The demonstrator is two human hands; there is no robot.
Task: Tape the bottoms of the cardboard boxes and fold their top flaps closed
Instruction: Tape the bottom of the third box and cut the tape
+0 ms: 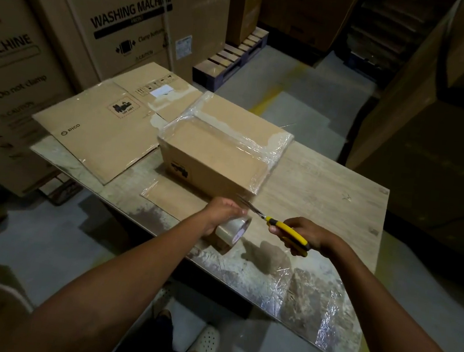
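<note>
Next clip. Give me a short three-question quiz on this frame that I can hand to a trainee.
1. True or false: the left hand holds the tape roll.
2. Which tool does the right hand hold? A) knife B) scissors C) marker
3. Fill in: the flattened cardboard lies on the table to the ____ of the taped box.

Key: 1 true; 2 B; 3 left.
</note>
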